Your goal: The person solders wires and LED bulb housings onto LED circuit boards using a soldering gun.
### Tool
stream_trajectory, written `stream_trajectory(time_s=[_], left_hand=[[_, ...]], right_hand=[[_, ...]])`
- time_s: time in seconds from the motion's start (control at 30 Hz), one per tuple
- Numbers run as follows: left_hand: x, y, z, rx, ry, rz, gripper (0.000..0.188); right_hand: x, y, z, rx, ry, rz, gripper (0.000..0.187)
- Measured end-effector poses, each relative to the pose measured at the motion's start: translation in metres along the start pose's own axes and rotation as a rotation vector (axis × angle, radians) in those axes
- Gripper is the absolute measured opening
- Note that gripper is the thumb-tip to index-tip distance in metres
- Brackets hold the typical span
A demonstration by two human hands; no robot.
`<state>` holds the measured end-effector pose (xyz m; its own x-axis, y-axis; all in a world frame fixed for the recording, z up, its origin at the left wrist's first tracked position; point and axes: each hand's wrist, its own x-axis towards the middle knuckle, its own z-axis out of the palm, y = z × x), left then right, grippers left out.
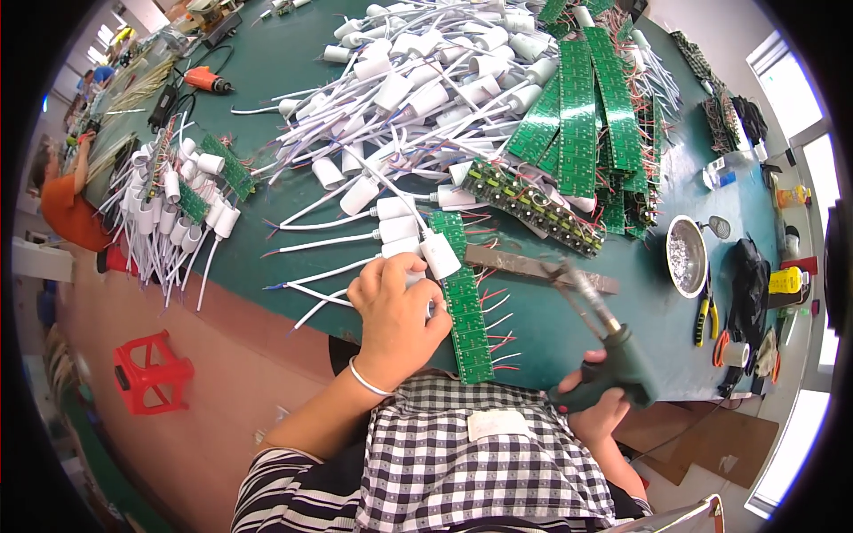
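1. Head view: left hand [396, 311] has its fingers curled round a white cap [413, 279] at the green circuit board's [470, 330] left edge.
2. Right hand [597, 401] is gripping a soldering gun [631, 366], tip near a metal bar [506, 259].
3. Board's lying on the table [569, 333].

A black-and-white checked apron [444, 484] bears a cream rectangular patch [498, 425] over black-and-white striped sleeves [283, 484]; a thin white band [369, 379] rings the left wrist.
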<state>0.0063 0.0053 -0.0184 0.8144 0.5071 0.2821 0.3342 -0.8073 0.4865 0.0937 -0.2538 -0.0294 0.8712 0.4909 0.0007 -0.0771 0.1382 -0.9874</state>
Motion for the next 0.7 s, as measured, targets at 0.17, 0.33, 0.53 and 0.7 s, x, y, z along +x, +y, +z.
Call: stream_trajectory(time_s=[0.17, 0.33, 0.53, 0.7], left_hand=[[0.0, 0.001, 0.001, 0.016, -0.022, -0.021, 0.011], [0.0, 0.006, 0.0, 0.033, -0.014, -0.004, 0.012], [0.0, 0.003, 0.0, 0.05, -0.028, 0.0, 0.013], [-0.005, 0.002, -0.014, 0.004, -0.017, 0.048, 0.029]], right_hand=[[0.018, 0.011, -0.014, 0.137, 0.195, -0.041, 0.064], [0.016, 0.021, -0.022, 0.255, 0.166, -0.092, 0.059], [0.022, 0.009, -0.003, 0.173, 0.25, -0.085, 0.059], [0.019, 0.015, -0.012, 0.237, 0.184, -0.126, 0.059]])
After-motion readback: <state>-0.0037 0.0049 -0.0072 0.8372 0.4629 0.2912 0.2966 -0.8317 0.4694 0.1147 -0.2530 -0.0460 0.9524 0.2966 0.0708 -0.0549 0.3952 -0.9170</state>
